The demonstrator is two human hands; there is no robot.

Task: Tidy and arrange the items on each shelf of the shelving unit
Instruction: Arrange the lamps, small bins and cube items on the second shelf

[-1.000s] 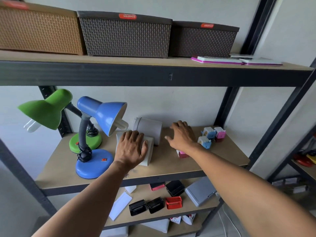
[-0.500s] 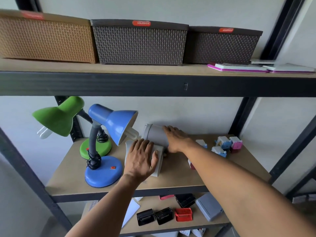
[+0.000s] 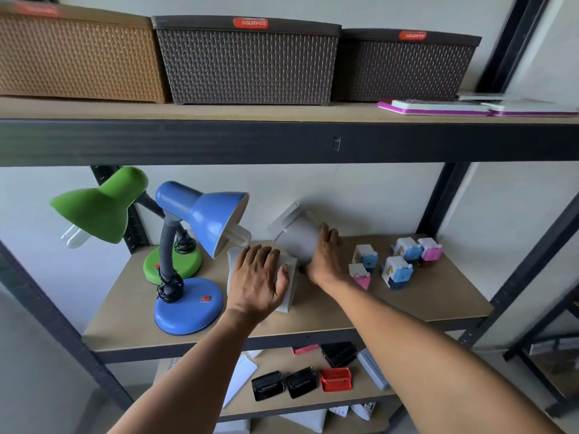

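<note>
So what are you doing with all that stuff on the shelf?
A person is tidying the middle shelf. The left hand lies flat on the base of a white lamp, and the right hand grips the lamp's grey shade, which is tilted up. A blue lamp and a green lamp stand to the left. Little blue and pink sharpeners sit to the right, untouched. Three baskets line the top shelf.

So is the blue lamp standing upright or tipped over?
Upright. The blue lamp sits with its round base flat on the shelf, neck rising from it, shade angled down to the right.
</note>
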